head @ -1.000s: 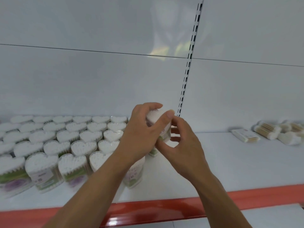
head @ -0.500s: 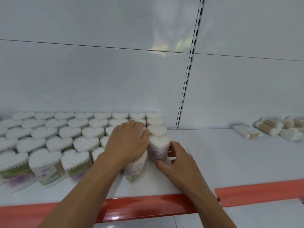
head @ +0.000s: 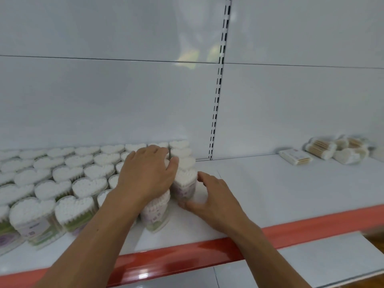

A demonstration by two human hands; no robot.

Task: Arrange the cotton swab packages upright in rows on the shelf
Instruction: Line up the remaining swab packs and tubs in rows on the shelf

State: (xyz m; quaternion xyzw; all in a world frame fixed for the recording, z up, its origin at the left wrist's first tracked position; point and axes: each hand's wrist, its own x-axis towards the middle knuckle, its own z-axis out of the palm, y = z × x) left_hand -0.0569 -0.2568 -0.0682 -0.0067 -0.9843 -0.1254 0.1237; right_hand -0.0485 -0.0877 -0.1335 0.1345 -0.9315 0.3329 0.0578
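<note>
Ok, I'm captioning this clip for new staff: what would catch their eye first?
Rows of upright heart-shaped packages fill the left of the shelf. At their right edge the left hand rests on the tops and the right hand cups the end package. Loose swab packs lie far right.

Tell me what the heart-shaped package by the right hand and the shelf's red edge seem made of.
Heart-shaped package: probably clear glossy plastic; white swab tips and a label show through. Red edge: glossy, with bright reflections; plastic or painted metal, I cannot tell.
</note>
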